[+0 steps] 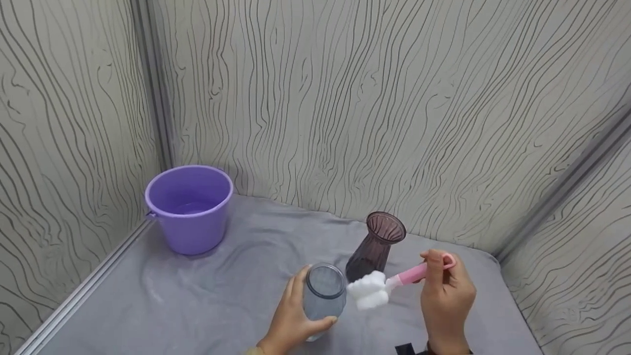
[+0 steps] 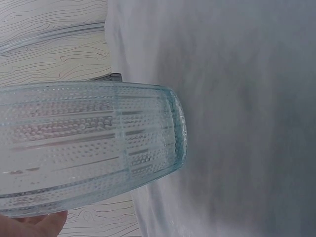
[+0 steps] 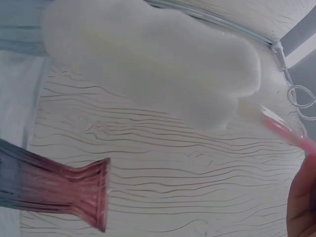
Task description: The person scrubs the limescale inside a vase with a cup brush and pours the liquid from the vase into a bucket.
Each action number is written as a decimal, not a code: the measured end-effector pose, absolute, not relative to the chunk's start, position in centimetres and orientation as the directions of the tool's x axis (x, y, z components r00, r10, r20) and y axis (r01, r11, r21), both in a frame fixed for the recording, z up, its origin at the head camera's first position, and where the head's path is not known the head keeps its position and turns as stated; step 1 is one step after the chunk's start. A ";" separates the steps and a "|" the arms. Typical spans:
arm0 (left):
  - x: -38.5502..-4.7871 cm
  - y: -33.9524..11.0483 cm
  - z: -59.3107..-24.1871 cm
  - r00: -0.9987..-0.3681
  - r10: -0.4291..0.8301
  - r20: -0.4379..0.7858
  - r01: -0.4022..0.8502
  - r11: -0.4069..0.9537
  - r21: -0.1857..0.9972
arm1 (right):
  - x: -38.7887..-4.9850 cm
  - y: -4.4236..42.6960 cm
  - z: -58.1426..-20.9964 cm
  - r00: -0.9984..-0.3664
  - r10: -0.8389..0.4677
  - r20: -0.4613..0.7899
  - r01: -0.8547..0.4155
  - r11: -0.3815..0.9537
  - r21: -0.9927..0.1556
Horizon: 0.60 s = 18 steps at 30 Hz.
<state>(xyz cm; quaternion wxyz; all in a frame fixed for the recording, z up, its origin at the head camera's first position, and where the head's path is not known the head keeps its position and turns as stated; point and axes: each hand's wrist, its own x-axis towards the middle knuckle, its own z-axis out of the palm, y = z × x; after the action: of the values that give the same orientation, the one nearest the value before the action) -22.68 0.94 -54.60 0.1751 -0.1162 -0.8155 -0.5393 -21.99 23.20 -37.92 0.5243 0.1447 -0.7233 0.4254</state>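
Note:
My left hand (image 1: 294, 313) grips a clear bluish glass jar (image 1: 324, 296) round its side, its mouth facing up toward the head camera. The left wrist view shows the jar's dotted, ribbed wall (image 2: 89, 143) close up, with fingers (image 2: 47, 224) at its lower edge. In my right hand (image 1: 447, 298) is the pink handle (image 1: 413, 274) of a brush, pinched between thumb and fingers. Its white sponge head (image 1: 369, 291) points left, just right of the jar and outside it; the right wrist view shows the sponge (image 3: 153, 64) large.
A purple glass vase (image 1: 377, 244) stands behind the sponge, also seen in the right wrist view (image 3: 64, 190). At the back left stands a purple bucket (image 1: 194, 231). Grey cloth (image 1: 236, 305) covers the table, with wood-patterned panels (image 1: 305, 98) around it.

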 end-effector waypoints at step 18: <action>-22.6 1.1 -54.6 -0.899 -0.017 0.438 0.396 0.396 0.829 | -24.3 18.3 -39.5 -0.260 0.083 0.962 -0.857 0.439 -0.269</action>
<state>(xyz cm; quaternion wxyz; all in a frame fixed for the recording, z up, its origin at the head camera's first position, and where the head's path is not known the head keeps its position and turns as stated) -22.62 1.08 -54.60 0.1921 -0.1165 -0.8130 -0.5371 -24.26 18.30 -39.49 0.5330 0.2934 -0.6597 0.4412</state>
